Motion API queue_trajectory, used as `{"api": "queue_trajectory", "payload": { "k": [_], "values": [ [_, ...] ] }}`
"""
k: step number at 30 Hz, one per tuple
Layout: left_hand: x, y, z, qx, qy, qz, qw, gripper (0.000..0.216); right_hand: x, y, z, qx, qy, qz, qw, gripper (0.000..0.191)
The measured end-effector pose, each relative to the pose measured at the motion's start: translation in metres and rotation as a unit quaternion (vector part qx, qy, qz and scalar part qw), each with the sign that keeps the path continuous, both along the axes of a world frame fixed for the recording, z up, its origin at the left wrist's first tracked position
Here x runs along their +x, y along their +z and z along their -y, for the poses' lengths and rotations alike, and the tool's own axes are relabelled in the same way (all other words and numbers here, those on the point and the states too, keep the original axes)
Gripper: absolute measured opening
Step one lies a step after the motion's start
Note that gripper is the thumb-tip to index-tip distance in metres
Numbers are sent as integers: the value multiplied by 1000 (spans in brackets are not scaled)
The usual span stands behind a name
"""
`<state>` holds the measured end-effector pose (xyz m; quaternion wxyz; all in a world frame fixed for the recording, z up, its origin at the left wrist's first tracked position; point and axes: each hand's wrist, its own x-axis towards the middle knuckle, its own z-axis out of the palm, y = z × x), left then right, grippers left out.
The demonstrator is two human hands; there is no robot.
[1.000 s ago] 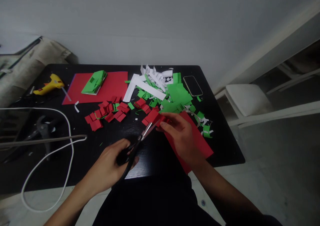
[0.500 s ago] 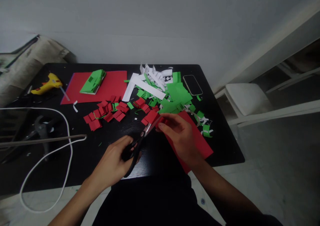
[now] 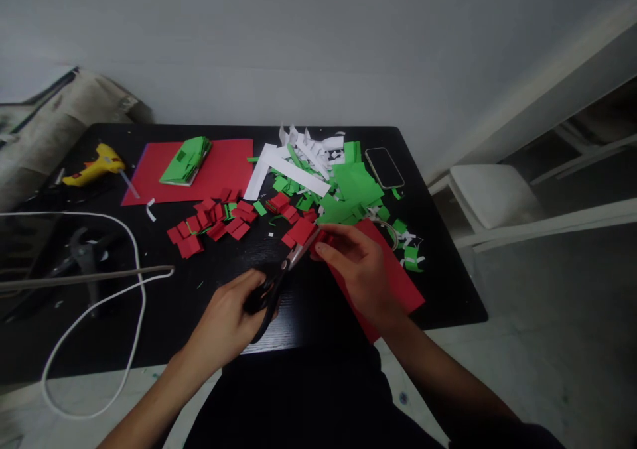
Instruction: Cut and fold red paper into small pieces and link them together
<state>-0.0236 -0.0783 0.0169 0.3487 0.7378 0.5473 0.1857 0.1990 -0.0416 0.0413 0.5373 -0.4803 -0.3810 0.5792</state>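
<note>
My left hand [image 3: 233, 314] is wrapped round the handles of black-handled scissors [image 3: 285, 264]. Their blades point up and to the right, lying across red paper at my other hand. My right hand [image 3: 355, 266] pinches a piece of red paper [image 3: 322, 239] between thumb and fingers, close to the blade tips; the fingers partly hide it. Just left of the blades is a red paper square [image 3: 301, 231]. Several folded red paper pieces [image 3: 213, 220], some with green among them, lie in a loose heap further left. A larger red sheet [image 3: 403, 283] lies under my right wrist.
Green paper [image 3: 353, 190] and white paper strips [image 3: 293, 174] pile up at the back. A phone [image 3: 385, 168] lies right of them. On the left are a yellow glue gun [image 3: 99, 166], a green folded stack [image 3: 186, 161] on a red sheet [image 3: 231, 164], pliers [image 3: 85, 256] and a looping white cable [image 3: 142, 303].
The scissors' handles have come closer together as my left hand closed slightly. My right hand stays nearly in place with the red paper.
</note>
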Motion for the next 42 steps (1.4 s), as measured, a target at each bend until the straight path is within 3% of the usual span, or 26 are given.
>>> {"api": "queue_trajectory", "payload": {
  "k": [19,42],
  "values": [
    [-4,-5,1,-35,-2,2,999,19,-1,2,1,-2,0,18,1000,24],
    [-6,-12,7,-25,12,-5,1000,24,1,-5,0,6,5,22,1000,25]
  ]
}}
